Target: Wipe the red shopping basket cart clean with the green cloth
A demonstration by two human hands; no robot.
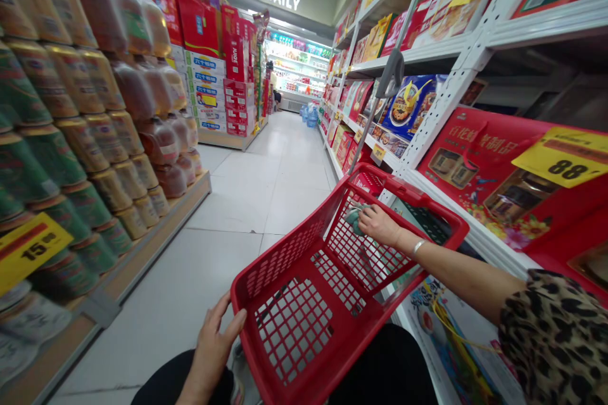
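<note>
A red plastic shopping basket (285, 266) sits tilted in front of me on the aisle floor, its grey pull handle (390, 73) raised toward the right shelves. My left hand (215, 345) rests against the basket's near left corner, fingers spread along the rim. My right hand (377, 224) reaches inside the basket near its far wall, fingers closed on a small greenish-grey cloth-like thing (355, 218). A bracelet sits on that wrist and a leopard-print sleeve covers the upper arm.
Stacked jars and bottles (95, 126) fill the left shelving, with a yellow 15 price tag (31, 247). Red gift boxes (494, 177) and a yellow 88 tag (565, 161) line the right shelves. The white tiled aisle (266, 183) runs ahead toward a chilled section.
</note>
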